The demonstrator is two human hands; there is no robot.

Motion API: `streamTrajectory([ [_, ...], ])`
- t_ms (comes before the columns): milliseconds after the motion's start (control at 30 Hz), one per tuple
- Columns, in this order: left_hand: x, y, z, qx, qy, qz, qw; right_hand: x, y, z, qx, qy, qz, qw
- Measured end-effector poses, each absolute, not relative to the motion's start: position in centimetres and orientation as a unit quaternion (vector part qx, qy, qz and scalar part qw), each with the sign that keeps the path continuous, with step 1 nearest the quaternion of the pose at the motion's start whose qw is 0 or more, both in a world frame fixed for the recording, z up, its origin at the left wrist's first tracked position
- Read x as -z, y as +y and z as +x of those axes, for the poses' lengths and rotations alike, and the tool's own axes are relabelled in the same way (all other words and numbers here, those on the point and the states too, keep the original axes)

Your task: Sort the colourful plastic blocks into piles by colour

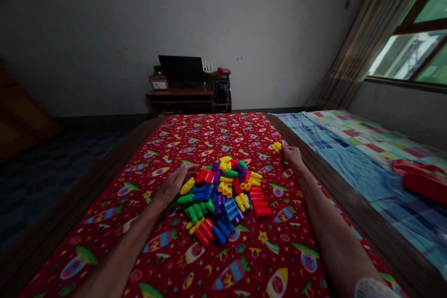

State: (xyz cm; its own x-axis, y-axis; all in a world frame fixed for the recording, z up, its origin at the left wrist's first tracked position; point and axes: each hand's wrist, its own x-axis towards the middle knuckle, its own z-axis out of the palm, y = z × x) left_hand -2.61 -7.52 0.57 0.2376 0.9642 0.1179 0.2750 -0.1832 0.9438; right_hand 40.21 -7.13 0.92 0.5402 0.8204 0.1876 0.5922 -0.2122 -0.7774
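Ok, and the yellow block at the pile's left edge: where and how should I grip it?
Probably pinch the yellow block across its middle, on its two long sides, with the left hand coming from the left and slightly above. It looks elongated and lies slanted; its outer side faces the red cloth, while a blue block and a green block lie close on its inner side.

The right hand (292,156) hides one end of its yellow block (277,146); whether the left hand (172,183) touches the pile (225,189) is hard to tell. The window (412,53) runs off the right edge.
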Motion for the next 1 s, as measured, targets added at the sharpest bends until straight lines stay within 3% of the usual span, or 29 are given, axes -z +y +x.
streamTrajectory([
  [167,1.7,-6.4,-4.3,-0.503,0.475,0.554,0.463,-1.3,-6.4,40.4,-0.105,-0.450,-0.786,0.411],
  [300,2.0,-6.5,-4.3,-0.499,0.459,0.557,0.479,-3.1,-8.0,38.2,-0.043,-0.589,-0.743,0.314],
  [433,1.6,-6.9,-4.2,-0.473,0.480,0.571,0.469,-4.7,-9.7,34.0,-0.256,-0.767,-0.567,0.160],
  [533,1.3,-7.2,-4.2,-0.459,0.484,0.582,0.465,-4.8,-10.3,31.8,-0.285,-0.799,-0.518,0.108],
  [667,0.6,-7.6,-3.9,-0.444,0.495,0.588,0.459,-4.9,-9.4,32.9,-0.216,-0.791,-0.559,0.125],
  [833,-0.3,-8.1,-3.3,-0.437,0.494,0.595,0.458,-4.2,-8.1,37.3,-0.070,-0.629,-0.732,0.252],
  [1000,0.2,-7.8,-3.6,-0.429,0.499,0.604,0.450,-2.2,-7.9,39.1,-0.007,-0.533,-0.796,0.286],
])
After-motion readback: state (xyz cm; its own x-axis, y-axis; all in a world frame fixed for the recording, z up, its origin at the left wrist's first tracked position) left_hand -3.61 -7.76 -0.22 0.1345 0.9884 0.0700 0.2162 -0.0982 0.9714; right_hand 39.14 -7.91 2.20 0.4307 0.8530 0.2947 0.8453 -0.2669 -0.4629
